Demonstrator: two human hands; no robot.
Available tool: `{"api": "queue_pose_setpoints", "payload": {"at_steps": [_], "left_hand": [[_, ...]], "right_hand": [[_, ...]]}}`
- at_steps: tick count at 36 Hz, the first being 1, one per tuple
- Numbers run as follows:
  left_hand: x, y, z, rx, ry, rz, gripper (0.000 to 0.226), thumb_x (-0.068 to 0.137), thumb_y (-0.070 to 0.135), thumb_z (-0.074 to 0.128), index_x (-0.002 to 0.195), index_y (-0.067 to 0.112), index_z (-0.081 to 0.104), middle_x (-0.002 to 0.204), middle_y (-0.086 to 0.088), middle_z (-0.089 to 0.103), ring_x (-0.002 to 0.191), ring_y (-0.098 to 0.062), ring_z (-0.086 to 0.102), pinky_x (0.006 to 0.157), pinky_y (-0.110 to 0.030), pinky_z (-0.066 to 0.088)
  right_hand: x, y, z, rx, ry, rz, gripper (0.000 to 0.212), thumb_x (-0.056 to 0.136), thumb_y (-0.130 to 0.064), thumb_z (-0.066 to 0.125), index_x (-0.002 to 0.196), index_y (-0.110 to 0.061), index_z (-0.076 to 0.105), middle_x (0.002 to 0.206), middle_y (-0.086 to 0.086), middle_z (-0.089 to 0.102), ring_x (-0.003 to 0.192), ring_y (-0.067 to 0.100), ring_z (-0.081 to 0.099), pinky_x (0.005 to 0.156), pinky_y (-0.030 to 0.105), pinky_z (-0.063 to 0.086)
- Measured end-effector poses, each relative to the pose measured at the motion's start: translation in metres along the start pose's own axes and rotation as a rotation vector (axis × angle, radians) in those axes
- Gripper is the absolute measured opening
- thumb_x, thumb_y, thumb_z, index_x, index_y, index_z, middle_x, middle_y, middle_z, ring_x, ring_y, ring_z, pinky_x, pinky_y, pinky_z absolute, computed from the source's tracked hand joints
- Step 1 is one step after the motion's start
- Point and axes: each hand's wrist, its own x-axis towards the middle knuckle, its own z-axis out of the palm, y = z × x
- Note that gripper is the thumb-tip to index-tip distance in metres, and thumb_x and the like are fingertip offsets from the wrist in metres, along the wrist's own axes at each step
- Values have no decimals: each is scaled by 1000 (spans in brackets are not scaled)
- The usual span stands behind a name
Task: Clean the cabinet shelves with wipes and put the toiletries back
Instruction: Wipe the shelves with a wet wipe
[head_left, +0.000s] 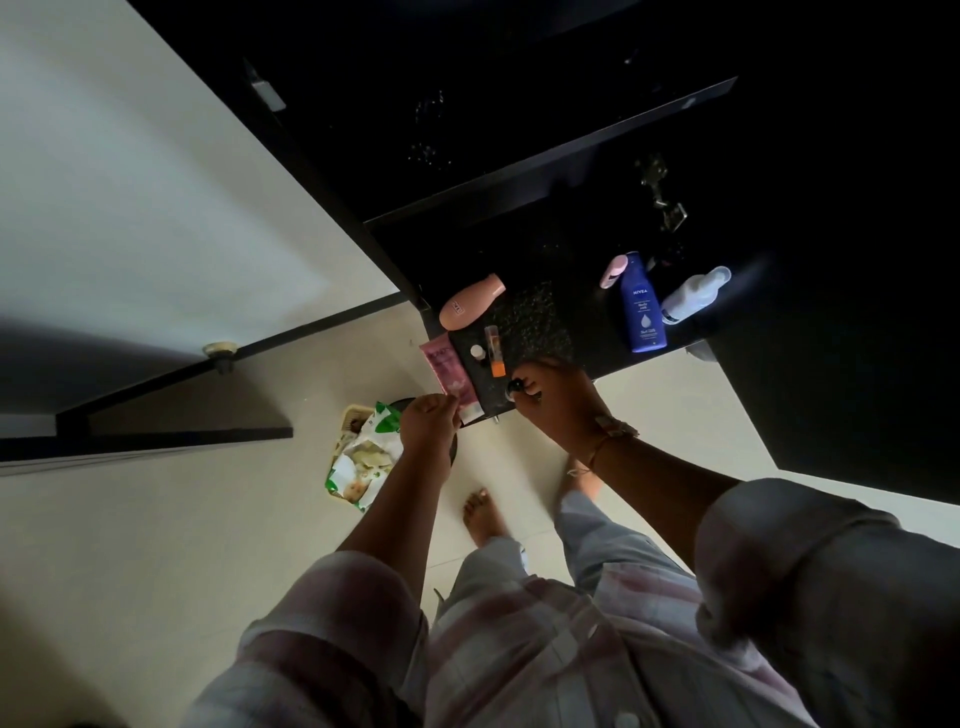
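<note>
**First:** Head view, looking down. What's biggest?

**Second:** The dark cabinet (519, 130) and its speckled lower shelf (540, 322). On the floor (208, 545) below, a green-and-white wipes pack (363, 457) lies in a basket (353, 415).

**First:** And the hands?

**Second:** Both are at the shelf's front edge. The left hand (428, 426) pinches the near end of a pink tube (449, 376) at the shelf's left corner. The right hand (550, 395) has its fingers curled round a small dark item (516, 387); I can't tell what it is.

**First:** The toiletries?

**Second:** A blue bottle (642, 306) and a white bottle (696, 293) are on the right. A pink bottle (470, 304) lies on the left. An orange-capped tube (493, 351) lies between the two hands.
</note>
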Motion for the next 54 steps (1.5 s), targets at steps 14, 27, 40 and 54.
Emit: {"api": "queue_pose_setpoints", "payload": {"at_steps": [14,27,40,54], "left_hand": [[-30,6,-9,-59,98,125,12,90,19,63,81,12,60,73,-3,63,65,-11,59,58,-18,47],[-56,78,90,97,-27,378,20,85,19,71,68,22,61,72,3,69,73,-19,67,74,-37,55],[19,48,178,341,-71,207,35,82,45,70,83,10,73,79,-10,74,61,-18,64,52,-21,43],[19,49,195,554,-45,373,22,82,31,69,80,10,73,78,-9,75,75,-23,72,71,-40,58]], "right_hand": [[-7,14,-16,38,81,9,14,81,-20,69,92,-11,65,90,6,68,80,23,66,67,33,57],[-7,57,-74,-16,208,242,22,76,-22,67,97,-18,65,96,4,66,79,23,68,68,34,56],[9,65,-88,-123,260,268,9,78,-10,63,86,-9,66,92,12,64,78,33,61,63,32,49],[13,75,-95,-138,245,279,18,78,-6,63,95,-6,70,98,14,64,80,32,64,65,23,39]]}}
